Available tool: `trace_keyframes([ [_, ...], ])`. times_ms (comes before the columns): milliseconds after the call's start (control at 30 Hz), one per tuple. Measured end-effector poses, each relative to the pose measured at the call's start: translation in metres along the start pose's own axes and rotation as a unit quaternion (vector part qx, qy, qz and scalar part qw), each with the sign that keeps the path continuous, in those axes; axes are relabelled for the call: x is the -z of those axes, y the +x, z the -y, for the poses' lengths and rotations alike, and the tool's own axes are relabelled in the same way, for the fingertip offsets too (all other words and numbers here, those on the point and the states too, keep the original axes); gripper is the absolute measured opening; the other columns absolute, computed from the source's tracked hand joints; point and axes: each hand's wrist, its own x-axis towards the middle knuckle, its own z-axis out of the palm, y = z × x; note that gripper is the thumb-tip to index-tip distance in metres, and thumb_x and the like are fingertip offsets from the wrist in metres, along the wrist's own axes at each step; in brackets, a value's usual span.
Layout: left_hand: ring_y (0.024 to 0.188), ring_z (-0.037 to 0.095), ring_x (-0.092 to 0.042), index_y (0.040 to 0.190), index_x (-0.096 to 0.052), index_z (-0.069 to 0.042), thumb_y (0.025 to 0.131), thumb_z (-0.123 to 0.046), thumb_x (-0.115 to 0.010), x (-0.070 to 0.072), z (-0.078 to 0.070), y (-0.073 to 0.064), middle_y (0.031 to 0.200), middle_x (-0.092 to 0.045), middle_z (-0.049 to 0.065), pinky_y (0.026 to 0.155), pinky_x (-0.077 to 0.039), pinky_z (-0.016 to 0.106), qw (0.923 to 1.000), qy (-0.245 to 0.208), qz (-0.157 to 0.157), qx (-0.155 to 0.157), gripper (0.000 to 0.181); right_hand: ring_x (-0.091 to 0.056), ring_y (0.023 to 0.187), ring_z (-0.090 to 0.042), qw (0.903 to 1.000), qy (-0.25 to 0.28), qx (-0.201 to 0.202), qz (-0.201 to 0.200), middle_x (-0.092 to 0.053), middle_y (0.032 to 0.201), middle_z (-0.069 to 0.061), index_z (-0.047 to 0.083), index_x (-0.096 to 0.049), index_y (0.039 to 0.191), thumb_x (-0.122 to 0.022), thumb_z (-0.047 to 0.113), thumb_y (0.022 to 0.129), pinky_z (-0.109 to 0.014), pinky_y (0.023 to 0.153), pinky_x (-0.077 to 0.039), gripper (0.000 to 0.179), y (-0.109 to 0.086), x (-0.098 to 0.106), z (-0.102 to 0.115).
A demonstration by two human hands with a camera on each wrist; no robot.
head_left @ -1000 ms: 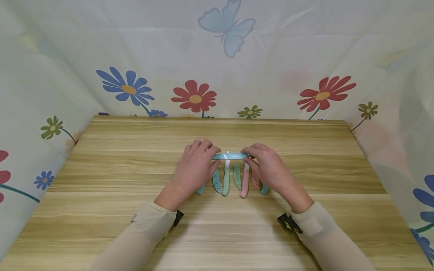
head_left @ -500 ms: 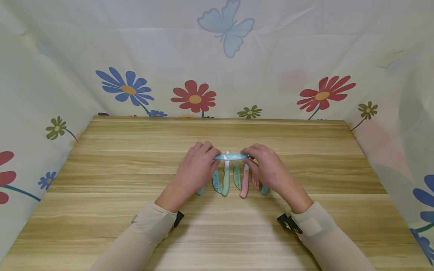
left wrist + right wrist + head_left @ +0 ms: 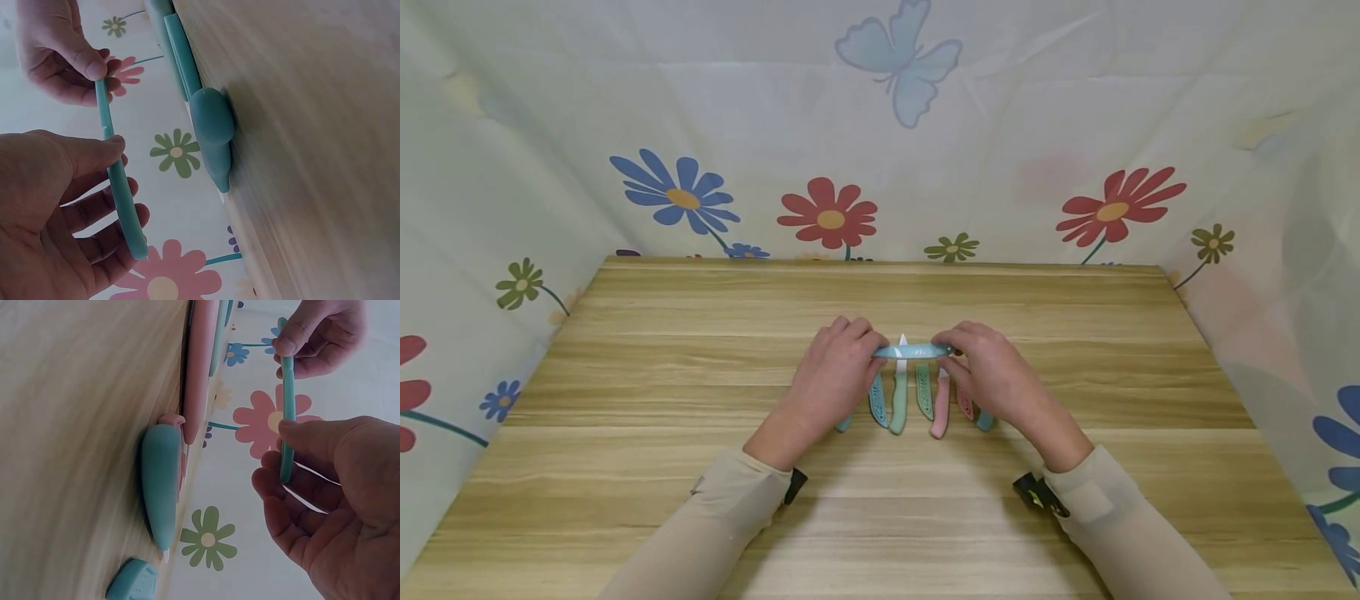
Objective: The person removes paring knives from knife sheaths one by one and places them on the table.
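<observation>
In the head view, the left hand (image 3: 835,379) sits at centre frame, just left of a row of small knives on the wooden table (image 3: 625,467). Its thumb and curled fingers pinch the left end of a blue knife sheath (image 3: 912,352), which is held level above the table, crosswise over the row. In the left wrist view the sheath (image 3: 119,187) runs between the thumb on top and the fingers below, with its near end resting against the fingertips.

Below the sheath lie a green-handled knife (image 3: 898,400) with a white blade, a green sheath (image 3: 924,401) and a pink-handled knife (image 3: 940,408), side by side and handles toward the person.

The right hand (image 3: 996,379), right of centre, pinches the sheath's right end. In the right wrist view the thumb (image 3: 306,434) presses the sheath (image 3: 287,406) against curled fingers.
</observation>
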Motion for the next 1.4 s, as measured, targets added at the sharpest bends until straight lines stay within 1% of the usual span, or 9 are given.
trace_keyframes([
  [200,0.092,0.022,-0.057,0.114,-0.080,-0.010,0.093,-0.018,-0.085,0.000,0.000,-0.001,0.102,-0.067,0.001,0.080,-0.051,0.035,1.0000,-0.004,0.004,-0.002,0.023,-0.069,0.102,-0.024,0.9998,-0.006,-0.004,0.016,-0.073,0.114,-0.010,0.001,-0.076,0.120,-0.079,0.008,0.097,-0.042,0.088,-0.060,0.024,0.000,0.000,0.000],
  [333,0.091,0.022,-0.056,0.115,-0.080,-0.010,0.093,-0.018,-0.086,-0.001,-0.001,-0.001,0.102,-0.067,0.002,0.079,-0.051,0.035,0.9999,-0.003,0.010,-0.003,0.024,-0.068,0.107,-0.027,0.9997,-0.008,-0.009,0.022,-0.072,0.118,-0.012,0.001,-0.073,0.126,-0.081,0.012,0.096,-0.044,0.092,-0.059,0.032,0.000,0.001,0.000],
  [467,0.091,0.022,-0.056,0.115,-0.080,-0.011,0.093,-0.018,-0.085,-0.001,-0.001,-0.001,0.102,-0.067,0.002,0.078,-0.050,0.035,0.9999,-0.004,0.015,-0.005,0.024,-0.066,0.113,-0.030,0.9996,-0.020,0.007,0.018,-0.070,0.123,-0.014,0.002,-0.070,0.132,-0.084,0.014,0.093,-0.046,0.096,-0.057,0.043,0.000,0.002,0.001],
  [667,0.090,0.022,-0.056,0.114,-0.079,-0.011,0.095,-0.019,-0.083,-0.001,-0.004,-0.002,0.100,-0.065,0.001,0.078,-0.050,0.035,0.9996,-0.004,0.025,-0.014,0.021,-0.066,0.113,-0.032,0.9967,-0.071,0.034,0.019,-0.069,0.127,-0.013,0.004,-0.069,0.135,-0.088,0.020,0.090,-0.047,0.095,-0.056,0.051,0.000,0.001,0.004],
  [767,0.090,0.022,-0.057,0.114,-0.079,-0.011,0.096,-0.019,-0.083,0.000,-0.006,-0.003,0.100,-0.066,0.001,0.077,-0.050,0.035,0.9995,-0.003,0.027,-0.019,0.021,-0.065,0.114,-0.033,0.9949,-0.090,0.039,0.025,-0.068,0.128,-0.012,0.005,-0.070,0.136,-0.087,0.022,0.090,-0.048,0.097,-0.055,0.051,-0.001,0.000,0.007],
  [933,0.088,0.022,-0.058,0.113,-0.079,-0.011,0.095,-0.019,-0.084,0.000,-0.011,-0.004,0.099,-0.066,0.001,0.075,-0.051,0.035,0.9991,0.002,0.028,-0.032,0.020,-0.063,0.116,-0.032,0.9940,-0.096,0.038,0.037,-0.067,0.131,-0.011,0.007,-0.069,0.138,-0.087,0.023,0.092,-0.050,0.099,-0.053,0.053,-0.002,-0.003,0.012],
  [1133,0.086,0.022,-0.059,0.110,-0.079,-0.011,0.096,-0.021,-0.082,-0.001,-0.016,-0.005,0.098,-0.065,0.001,0.072,-0.050,0.034,0.9984,0.014,0.024,-0.050,0.017,-0.063,0.116,-0.031,0.9923,-0.106,0.054,0.036,-0.067,0.131,-0.009,0.007,-0.070,0.136,-0.087,0.022,0.091,-0.050,0.097,-0.054,0.050,-0.004,-0.006,0.015],
  [1267,0.086,0.022,-0.059,0.111,-0.079,-0.012,0.096,-0.021,-0.082,-0.001,-0.019,-0.006,0.098,-0.066,0.001,0.073,-0.051,0.035,0.9981,0.015,0.022,-0.056,0.018,-0.064,0.112,-0.030,0.9918,-0.106,0.063,0.035,-0.068,0.127,-0.009,0.006,-0.072,0.131,-0.087,0.021,0.091,-0.048,0.095,-0.055,0.045,-0.005,-0.007,0.016],
  [1400,0.086,0.022,-0.058,0.111,-0.078,-0.012,0.096,-0.021,-0.082,-0.001,-0.021,-0.007,0.099,-0.066,0.001,0.074,-0.051,0.037,0.9980,0.010,0.024,-0.058,0.017,-0.064,0.105,-0.026,0.9918,-0.098,0.073,0.036,-0.068,0.120,-0.007,0.006,-0.074,0.126,-0.087,0.019,0.091,-0.043,0.090,-0.056,0.039,-0.005,-0.007,0.016],
])
